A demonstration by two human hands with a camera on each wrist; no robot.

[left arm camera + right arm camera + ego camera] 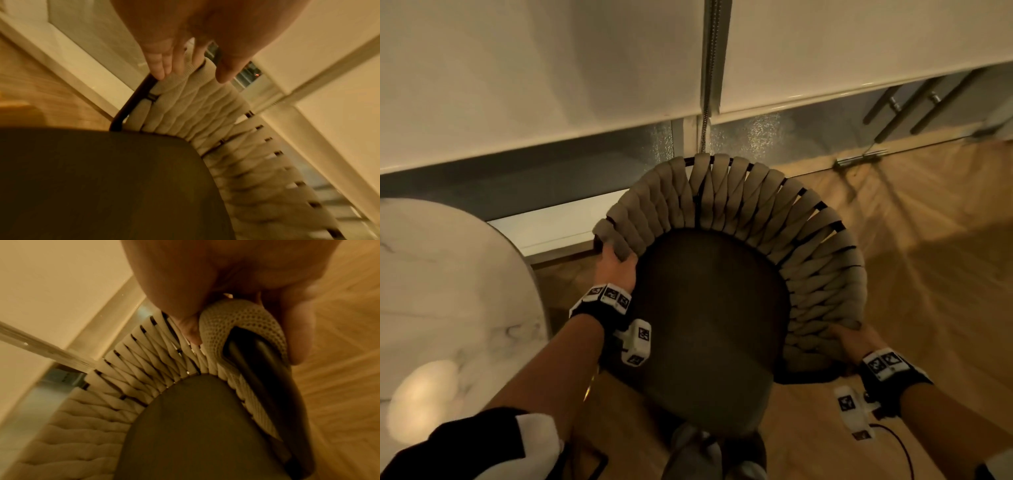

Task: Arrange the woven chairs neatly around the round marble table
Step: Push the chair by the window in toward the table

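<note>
A woven chair point(743, 205) with a beige strap backrest and a dark seat point(709, 308) is in front of me, seen from above. My left hand point(616, 263) grips the left end of its woven rim; in the left wrist view the fingers point(162, 65) and thumb wrap the top strap point(185, 91). My right hand point(852, 339) grips the right end of the rim; the right wrist view shows the thumb and fingers point(296, 331) closed around the mesh strap point(242, 318) and dark frame. The round marble table point(448, 291) lies at the left, its edge close to the chair.
White roller blinds point(551, 68) with a bead chain point(710, 75) hang over a window straight ahead, close behind the chair back. Wooden floor point(928, 240) spreads to the right. Metal door handles point(914, 102) show at the upper right. Part of another woven chair point(695, 452) sits below the seat.
</note>
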